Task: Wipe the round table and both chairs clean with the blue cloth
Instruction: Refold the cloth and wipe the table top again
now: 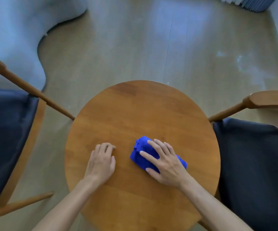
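A round wooden table [135,110] fills the middle of the view. A bunched blue cloth [140,148] lies on its near right part. My right hand [165,162] lies flat on top of the cloth with fingers spread, pressing it to the wood. My left hand [101,161] rests on the bare tabletop to the left of the cloth, its fingertips bent slightly onto the surface, holding nothing. A wooden chair with a dark blue seat [5,139] stands to the left of the table. A second chair of the same kind [255,164] stands to the right.
Light wooden floor [135,47] stretches beyond the table. A pale blue curved shape [13,35] covers the floor at the far left. A blue ribbed object [250,4] sits at the top right corner. Chair armrests [268,99] reach toward the table on both sides.
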Demonstrator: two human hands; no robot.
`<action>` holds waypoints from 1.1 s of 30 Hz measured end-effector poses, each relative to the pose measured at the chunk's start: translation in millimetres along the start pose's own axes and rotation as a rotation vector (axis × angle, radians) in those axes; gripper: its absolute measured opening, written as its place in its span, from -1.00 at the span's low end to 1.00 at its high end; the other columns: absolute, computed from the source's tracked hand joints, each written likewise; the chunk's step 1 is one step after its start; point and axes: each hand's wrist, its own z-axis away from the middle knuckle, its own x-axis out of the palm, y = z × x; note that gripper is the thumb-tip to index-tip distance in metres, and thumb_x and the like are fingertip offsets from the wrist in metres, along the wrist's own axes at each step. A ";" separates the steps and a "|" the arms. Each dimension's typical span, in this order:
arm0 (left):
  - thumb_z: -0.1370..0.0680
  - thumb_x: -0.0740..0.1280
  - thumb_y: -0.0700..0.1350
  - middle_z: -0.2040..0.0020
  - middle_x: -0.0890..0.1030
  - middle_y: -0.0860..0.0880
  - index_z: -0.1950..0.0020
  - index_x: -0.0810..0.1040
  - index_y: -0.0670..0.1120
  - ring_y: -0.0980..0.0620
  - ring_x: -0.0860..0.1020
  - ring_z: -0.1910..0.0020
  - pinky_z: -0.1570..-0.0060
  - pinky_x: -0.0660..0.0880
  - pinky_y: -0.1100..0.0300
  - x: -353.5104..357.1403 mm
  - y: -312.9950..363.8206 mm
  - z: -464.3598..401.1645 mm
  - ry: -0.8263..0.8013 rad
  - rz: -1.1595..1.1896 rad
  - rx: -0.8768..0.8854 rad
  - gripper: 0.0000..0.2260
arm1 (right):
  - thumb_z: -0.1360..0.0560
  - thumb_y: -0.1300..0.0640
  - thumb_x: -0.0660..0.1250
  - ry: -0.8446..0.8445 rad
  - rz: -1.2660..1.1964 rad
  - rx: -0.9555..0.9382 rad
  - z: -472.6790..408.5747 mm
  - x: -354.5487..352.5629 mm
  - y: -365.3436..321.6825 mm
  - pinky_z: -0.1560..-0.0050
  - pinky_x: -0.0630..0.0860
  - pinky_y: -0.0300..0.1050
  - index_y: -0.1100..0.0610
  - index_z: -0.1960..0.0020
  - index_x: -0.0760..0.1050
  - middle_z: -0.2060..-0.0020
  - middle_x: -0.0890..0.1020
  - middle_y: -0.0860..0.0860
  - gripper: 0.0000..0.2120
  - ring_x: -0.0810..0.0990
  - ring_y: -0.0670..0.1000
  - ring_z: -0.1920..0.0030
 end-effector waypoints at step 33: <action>-0.55 -0.14 0.35 -0.43 0.36 -0.21 -0.41 0.45 0.04 -0.27 0.33 -0.39 -0.16 0.35 -0.43 1.5 -15.5 -59.6 -0.252 -0.189 -0.056 -0.34 | -0.53 0.10 0.32 0.272 0.017 0.996 -95.7 20.8 142.7 -0.30 0.35 0.23 0.13 -0.48 0.30 -0.48 0.22 0.27 -0.46 0.28 0.33 -0.40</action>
